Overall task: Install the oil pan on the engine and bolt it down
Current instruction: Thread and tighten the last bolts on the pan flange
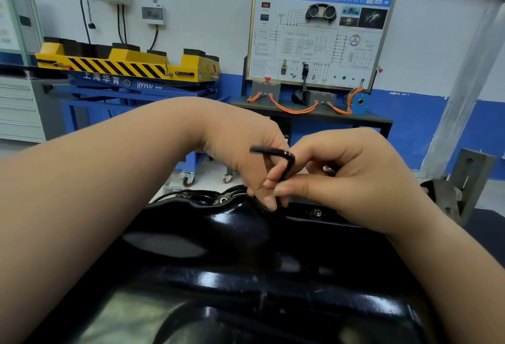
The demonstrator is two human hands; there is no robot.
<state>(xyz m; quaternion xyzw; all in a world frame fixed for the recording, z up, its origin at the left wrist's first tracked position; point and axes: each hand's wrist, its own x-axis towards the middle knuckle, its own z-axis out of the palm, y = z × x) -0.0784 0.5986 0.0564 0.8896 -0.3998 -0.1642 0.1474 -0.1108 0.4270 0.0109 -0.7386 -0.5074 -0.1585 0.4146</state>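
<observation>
A glossy black oil pan [232, 275] fills the lower view, lying on the engine. Over its far flange stands a black L-shaped hex key [284, 160], long leg pointing down at the rim, short leg sticking out to the left. My left hand [246, 152] curls its fingers round the key's shaft from the left. From the right, my right hand [347, 177] pinches the shaft with thumb and fingers. The key's tip is hidden behind my fingers. One bolt head [317, 212] sits in the flange to the right, another [223, 200] to the left.
A grey metal bracket [461, 182] stands at the right of the engine. Behind are a training board on a dark bench [319, 40], a yellow and black lift table on a blue frame [128, 64], and grey drawers [19, 108] at left.
</observation>
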